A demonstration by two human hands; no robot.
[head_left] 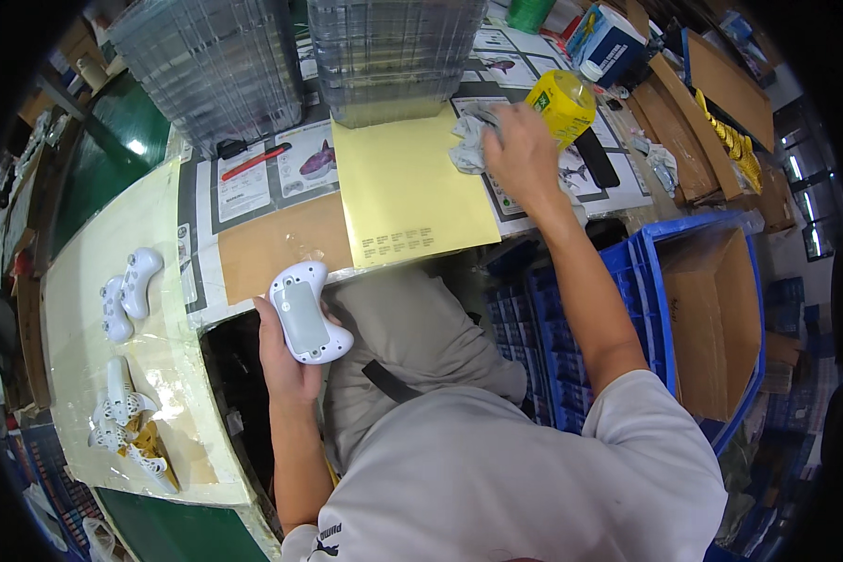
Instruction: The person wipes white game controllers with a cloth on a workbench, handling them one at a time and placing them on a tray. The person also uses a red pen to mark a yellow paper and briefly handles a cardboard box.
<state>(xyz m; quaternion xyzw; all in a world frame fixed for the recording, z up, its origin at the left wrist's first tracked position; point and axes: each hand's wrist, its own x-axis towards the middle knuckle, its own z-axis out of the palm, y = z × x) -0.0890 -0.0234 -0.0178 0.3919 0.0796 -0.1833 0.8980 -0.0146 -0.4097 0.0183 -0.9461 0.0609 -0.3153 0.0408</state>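
Observation:
In my left hand [274, 351], at the near edge of the table, is a white game controller [302, 314], its back with a grey panel turned up. My fingers wrap round it from the left and below. My right hand [526, 155] reaches far out over the table, closed on a crumpled light-grey cloth [469, 152]. The cloth touches the right border of a yellow sheet [412, 187]. Just beyond that hand stands a yellow bottle [562, 105] with a white cap, and a black phone-like slab [597, 159] lies beside it.
Two stacks of clear plastic trays [206, 80] [389, 61] rise at the back. A red cutter-like tool [256, 162] lies before the left stack. On the left side table are two more white controllers [140, 283] and white shells [120, 407]. A blue crate [660, 309] holding cardboard stands right.

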